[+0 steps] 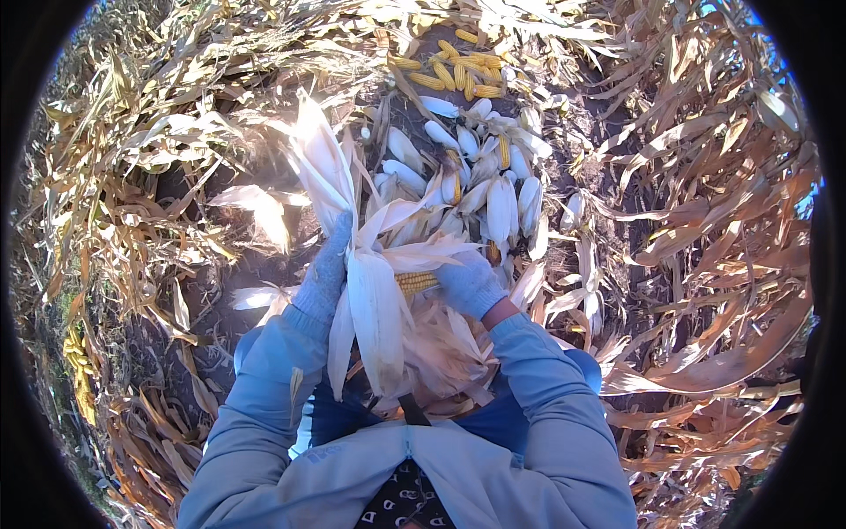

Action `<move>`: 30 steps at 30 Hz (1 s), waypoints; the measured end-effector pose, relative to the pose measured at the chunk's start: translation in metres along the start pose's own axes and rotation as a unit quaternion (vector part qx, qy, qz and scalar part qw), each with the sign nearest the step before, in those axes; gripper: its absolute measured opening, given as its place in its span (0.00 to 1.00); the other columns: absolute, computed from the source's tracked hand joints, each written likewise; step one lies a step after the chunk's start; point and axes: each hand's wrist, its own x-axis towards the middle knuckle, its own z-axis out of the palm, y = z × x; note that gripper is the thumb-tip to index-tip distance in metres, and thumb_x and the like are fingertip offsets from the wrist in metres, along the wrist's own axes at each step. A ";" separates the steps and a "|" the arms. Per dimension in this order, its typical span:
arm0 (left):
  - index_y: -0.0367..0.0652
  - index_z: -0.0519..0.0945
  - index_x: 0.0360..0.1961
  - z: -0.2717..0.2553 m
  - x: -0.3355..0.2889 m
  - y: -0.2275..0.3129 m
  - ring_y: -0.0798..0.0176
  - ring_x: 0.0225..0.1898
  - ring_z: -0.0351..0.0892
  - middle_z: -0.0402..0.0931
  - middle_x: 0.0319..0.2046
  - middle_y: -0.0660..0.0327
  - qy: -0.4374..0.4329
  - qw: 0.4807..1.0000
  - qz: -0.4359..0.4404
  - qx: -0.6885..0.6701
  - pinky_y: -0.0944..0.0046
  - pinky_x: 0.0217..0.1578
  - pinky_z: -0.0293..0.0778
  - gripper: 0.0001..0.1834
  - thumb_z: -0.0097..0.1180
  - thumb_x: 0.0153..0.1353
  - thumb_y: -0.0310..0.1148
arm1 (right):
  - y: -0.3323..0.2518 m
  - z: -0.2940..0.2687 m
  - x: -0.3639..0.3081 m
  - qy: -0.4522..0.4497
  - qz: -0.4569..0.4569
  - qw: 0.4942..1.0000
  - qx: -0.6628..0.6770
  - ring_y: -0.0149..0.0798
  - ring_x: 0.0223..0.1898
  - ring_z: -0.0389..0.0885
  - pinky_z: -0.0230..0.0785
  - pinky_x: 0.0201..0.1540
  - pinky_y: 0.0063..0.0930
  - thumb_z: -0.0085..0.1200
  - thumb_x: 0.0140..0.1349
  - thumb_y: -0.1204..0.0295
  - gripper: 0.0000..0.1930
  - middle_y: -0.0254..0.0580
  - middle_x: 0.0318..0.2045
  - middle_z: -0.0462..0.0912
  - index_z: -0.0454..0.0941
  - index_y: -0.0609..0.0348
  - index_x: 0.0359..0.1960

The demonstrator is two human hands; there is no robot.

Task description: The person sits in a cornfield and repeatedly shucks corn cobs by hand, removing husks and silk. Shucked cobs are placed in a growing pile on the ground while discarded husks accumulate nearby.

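Note:
An ear of corn [416, 282] lies between my two hands in front of my lap, a strip of its yellow kernels bare. Pale husk leaves [377, 304] hang down from it and stand up to the far left. My left hand [328, 264], in a light knit glove, is closed on the husk; the leaves partly hide its fingers. Gloved the same way, my right hand [471, 282] grips the right end of the ear, and a husk leaf crosses over its fingers. Loose dry husks [445, 353] are heaped in my lap just below the ear.
Ahead lies a pile of ears still in pale husks [500, 207], a few showing kernels. Beyond it sits a heap of bare yellow ears [458, 70]. More yellow ears [79, 370] lie far left. Dry cornstalks and leaves [705, 344] cover the ground on both sides.

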 end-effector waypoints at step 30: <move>0.31 0.80 0.47 -0.063 0.015 0.122 0.55 0.33 0.87 0.87 0.35 0.50 0.130 0.913 0.188 -0.339 0.48 0.51 0.84 0.26 0.55 0.75 0.51 | 0.061 -0.029 0.118 0.293 0.232 0.349 0.859 0.42 0.37 0.87 0.88 0.37 0.29 0.43 0.81 0.55 0.23 0.47 0.40 0.85 0.75 0.65 0.58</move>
